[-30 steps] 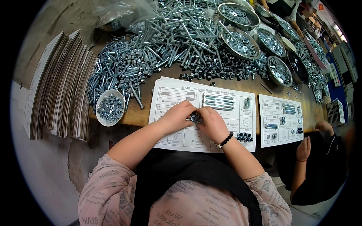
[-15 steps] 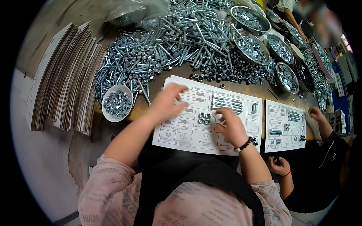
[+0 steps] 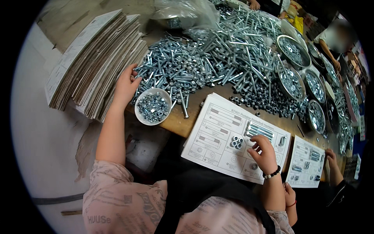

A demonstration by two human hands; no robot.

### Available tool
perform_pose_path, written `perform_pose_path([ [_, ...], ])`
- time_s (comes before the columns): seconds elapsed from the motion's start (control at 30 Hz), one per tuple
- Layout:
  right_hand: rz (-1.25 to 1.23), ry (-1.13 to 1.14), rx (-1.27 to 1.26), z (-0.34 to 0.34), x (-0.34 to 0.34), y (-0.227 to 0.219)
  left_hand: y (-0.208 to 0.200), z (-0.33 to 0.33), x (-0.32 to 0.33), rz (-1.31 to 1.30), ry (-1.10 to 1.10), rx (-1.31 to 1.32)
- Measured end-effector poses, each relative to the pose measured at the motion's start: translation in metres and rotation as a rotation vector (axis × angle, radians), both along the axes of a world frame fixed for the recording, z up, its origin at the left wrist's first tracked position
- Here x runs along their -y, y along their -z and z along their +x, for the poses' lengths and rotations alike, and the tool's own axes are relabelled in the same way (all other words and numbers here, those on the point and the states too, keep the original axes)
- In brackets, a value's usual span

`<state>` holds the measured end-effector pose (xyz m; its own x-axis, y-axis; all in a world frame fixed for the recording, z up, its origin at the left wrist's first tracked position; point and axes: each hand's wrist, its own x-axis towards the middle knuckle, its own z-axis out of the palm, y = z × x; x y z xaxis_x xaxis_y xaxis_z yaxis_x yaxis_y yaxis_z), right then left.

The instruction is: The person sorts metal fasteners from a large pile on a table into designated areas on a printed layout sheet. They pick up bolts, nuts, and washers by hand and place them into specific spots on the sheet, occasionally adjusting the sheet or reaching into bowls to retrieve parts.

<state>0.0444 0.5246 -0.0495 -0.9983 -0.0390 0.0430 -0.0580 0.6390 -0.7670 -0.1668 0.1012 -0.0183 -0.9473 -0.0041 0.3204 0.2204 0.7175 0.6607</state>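
My left hand (image 3: 126,86) reaches to the left edge of the bolt pile (image 3: 161,64), beside a stack of cardboard sheets (image 3: 99,58). Its thumb and fingers are apart at the bolts, and nothing shows between them. Over a printed hardware sheet (image 3: 210,134) hovers my right hand (image 3: 265,155), its fingers loosely bent and apart. On that sheet lie several long bolts (image 3: 259,131), a cluster of hex nuts (image 3: 236,142), a short metal piece (image 3: 282,141) and a washer (image 3: 253,166). My right hand and wrist hide part of the sheet's lower right.
A white bowl of small nuts (image 3: 153,107) stands near the table edge. Dark nuts (image 3: 257,93) spread before the pile. Metal bowls of washers (image 3: 291,82) stand at the right. A co-worker's hand (image 3: 331,158) is by a second sheet (image 3: 306,163); other people work farther back.
My left hand has left the sheet and moved leftward to the bolt pile. My right hand stays over the sheet; a washer now shows beside it. The view has shifted left.
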Motion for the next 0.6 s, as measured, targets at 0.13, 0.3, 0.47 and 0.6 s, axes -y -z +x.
perform_pose_path([
  [0.13,0.0,-0.037,0.018,-0.003,0.007,0.001,0.016,-0.006,0.02,-0.121,0.096,0.094],
  [0.3,0.0,-0.062,0.067,-0.005,0.014,-0.002,0.036,-0.028,0.003,-0.401,0.133,0.163],
  [0.47,-0.001,-0.058,0.079,-0.004,0.019,-0.006,0.035,-0.054,-0.029,-0.82,0.037,0.407],
  [0.6,-0.012,-0.048,0.078,0.0,0.019,-0.003,0.044,-0.07,-0.048,-0.871,0.068,0.502],
])
